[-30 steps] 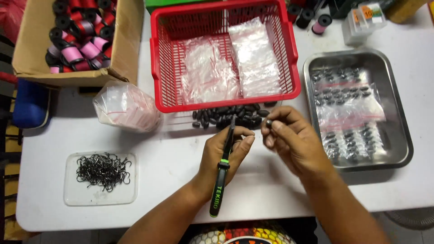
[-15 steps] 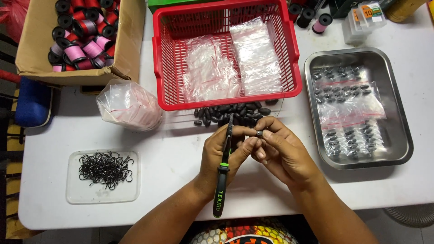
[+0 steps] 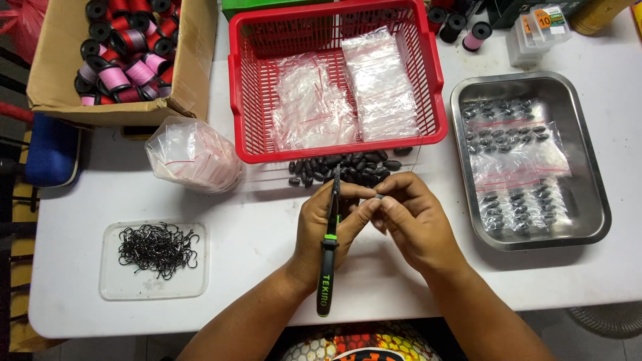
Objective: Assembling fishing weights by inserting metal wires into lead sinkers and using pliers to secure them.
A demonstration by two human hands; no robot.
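Left hand (image 3: 328, 227): fingers clenched round a black-and-green hand tool (image 3: 328, 257), tip up.
Right hand (image 3: 411, 217): fingertips pinching one small dark weight (image 3: 378, 198) (just beside the tool's tip).
Loose weights (image 3: 348, 167): on the worktop (image 3: 254, 234), before the red basket (image 3: 237, 87).

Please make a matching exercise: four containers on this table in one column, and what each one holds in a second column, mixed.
1. cardboard box
2. red basket
3. metal tray
4. clear plastic lid

a. black hooks
b. thread spools
c. empty clear bags
d. bags of dark weights

Pairs: 1-b, 2-c, 3-d, 4-a
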